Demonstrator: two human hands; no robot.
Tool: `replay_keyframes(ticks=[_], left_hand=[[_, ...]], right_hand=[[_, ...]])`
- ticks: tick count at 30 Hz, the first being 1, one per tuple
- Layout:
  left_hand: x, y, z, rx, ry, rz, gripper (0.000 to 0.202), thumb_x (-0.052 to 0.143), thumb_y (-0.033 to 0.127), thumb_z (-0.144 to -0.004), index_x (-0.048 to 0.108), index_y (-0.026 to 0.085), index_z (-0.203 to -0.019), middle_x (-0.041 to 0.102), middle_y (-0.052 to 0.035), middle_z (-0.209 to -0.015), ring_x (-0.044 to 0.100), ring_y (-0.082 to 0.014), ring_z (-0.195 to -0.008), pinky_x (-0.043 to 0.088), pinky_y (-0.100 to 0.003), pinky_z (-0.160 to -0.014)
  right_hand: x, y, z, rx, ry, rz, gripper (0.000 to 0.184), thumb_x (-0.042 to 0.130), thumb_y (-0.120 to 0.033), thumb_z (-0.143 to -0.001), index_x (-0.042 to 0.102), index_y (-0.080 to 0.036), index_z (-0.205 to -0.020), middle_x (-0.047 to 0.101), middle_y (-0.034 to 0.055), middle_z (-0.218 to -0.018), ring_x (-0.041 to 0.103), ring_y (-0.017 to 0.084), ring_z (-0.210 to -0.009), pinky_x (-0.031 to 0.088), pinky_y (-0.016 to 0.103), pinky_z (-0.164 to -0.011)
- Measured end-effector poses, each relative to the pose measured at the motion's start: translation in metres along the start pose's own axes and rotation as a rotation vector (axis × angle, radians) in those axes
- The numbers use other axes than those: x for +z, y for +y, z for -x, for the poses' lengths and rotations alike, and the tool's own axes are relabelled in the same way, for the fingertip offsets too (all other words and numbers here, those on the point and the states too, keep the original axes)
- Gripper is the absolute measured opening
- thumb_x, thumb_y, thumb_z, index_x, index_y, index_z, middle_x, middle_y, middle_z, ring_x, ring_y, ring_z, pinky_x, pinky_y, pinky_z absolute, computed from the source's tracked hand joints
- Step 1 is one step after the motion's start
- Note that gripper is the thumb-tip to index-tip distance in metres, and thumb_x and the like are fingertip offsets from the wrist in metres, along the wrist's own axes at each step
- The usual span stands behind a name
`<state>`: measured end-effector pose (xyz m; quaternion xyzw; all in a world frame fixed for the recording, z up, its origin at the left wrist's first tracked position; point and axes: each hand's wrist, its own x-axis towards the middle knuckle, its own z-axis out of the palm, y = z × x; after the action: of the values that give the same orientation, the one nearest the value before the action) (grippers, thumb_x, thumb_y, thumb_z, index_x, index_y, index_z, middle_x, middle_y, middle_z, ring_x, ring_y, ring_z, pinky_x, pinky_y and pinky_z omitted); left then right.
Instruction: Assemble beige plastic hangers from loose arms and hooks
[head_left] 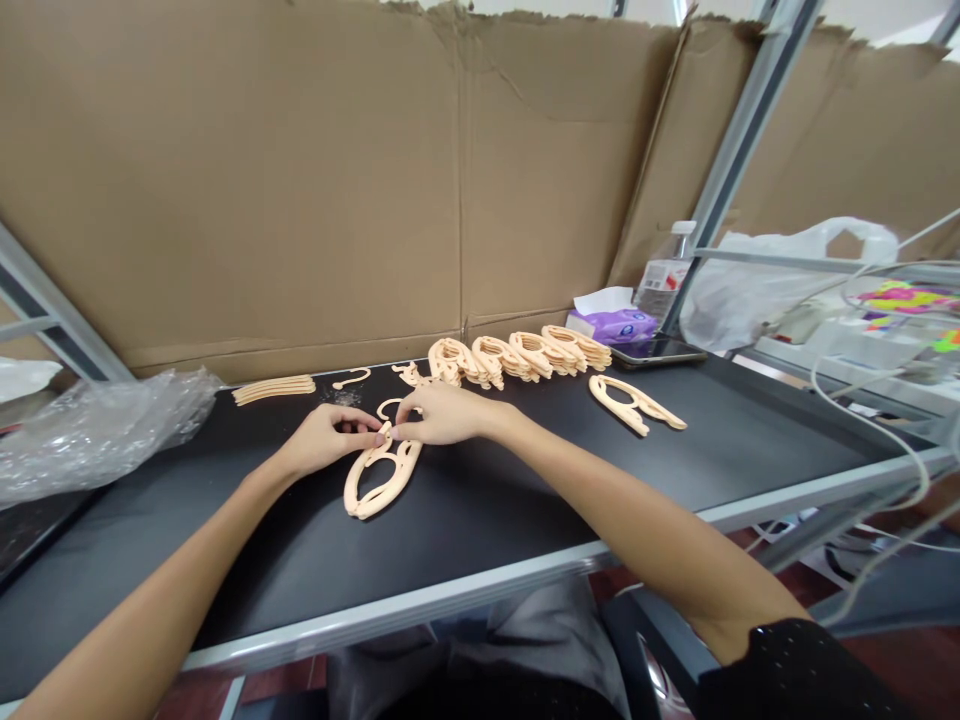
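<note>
A cream plastic folding hanger [365,506] lies folded on the dark table in front of me, with its curved hook [386,408] pointing away. My left hand [330,440] pinches the hanger's top near the base of the hook from the left side. From the right, the fingers of my right hand [442,412] close on the same joint and cover part of it. A loose hook [351,378] and some small clear bits [341,398] lie just beyond my left hand.
Stacked hanger parts [529,357] line the back, with strips [274,388] to their left. One hanger piece [636,404] lies apart on the right. Plastic wrap [112,430] sits at left; a tissue pack [613,325], tablet [658,349] and bottle [665,275] stand back right. Cardboard [300,180] walls the rear.
</note>
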<state>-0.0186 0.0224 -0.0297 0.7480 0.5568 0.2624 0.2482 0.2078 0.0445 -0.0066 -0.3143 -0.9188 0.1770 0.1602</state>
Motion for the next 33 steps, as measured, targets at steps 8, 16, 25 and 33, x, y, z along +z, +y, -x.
replay_keyframes(ticks=[8,16,25,33], left_hand=[[0.0,-0.003,0.001,0.06,-0.025,0.032,0.036,0.07,0.055,-0.072,0.081,0.024,-0.087,0.078,-0.0047,-0.092,0.067,-0.0257,-0.085,0.049,-0.033,-0.078],[-0.001,-0.004,-0.001,0.027,0.111,0.028,0.041,0.065,0.057,-0.075,0.08,0.02,-0.084,0.078,-0.0072,-0.092,0.07,-0.0283,-0.088,0.05,-0.035,-0.08],[0.001,-0.008,-0.003,0.002,0.129,-0.03,0.043,0.064,0.06,-0.074,0.081,0.022,-0.087,0.078,-0.0054,-0.084,0.068,-0.0263,-0.081,0.048,-0.034,-0.078],[0.001,-0.006,-0.002,-0.01,0.142,-0.068,0.044,0.062,0.061,-0.074,0.08,0.021,-0.082,0.076,-0.0044,-0.075,0.066,-0.0238,-0.074,0.046,-0.031,-0.07]], right_hand=[[0.001,-0.001,0.0,-0.025,-0.035,-0.114,0.034,0.07,-0.037,-0.081,0.073,-0.016,-0.107,0.07,0.0047,-0.086,0.062,0.016,-0.075,0.042,0.025,-0.07],[0.006,-0.013,0.003,-0.243,-0.257,-0.145,0.047,0.081,-0.038,-0.07,0.073,-0.022,-0.113,0.066,0.0065,-0.122,0.058,0.023,-0.112,0.041,0.029,-0.094],[-0.006,-0.021,0.078,-0.176,-0.155,0.01,0.051,0.075,-0.049,-0.076,0.07,-0.023,-0.12,0.062,0.0121,-0.128,0.054,0.028,-0.117,0.036,0.042,-0.1],[-0.009,-0.006,0.16,0.085,0.189,0.056,0.039,0.072,-0.039,-0.078,0.071,-0.022,-0.113,0.07,0.0093,-0.108,0.06,0.024,-0.103,0.047,0.037,-0.09]])
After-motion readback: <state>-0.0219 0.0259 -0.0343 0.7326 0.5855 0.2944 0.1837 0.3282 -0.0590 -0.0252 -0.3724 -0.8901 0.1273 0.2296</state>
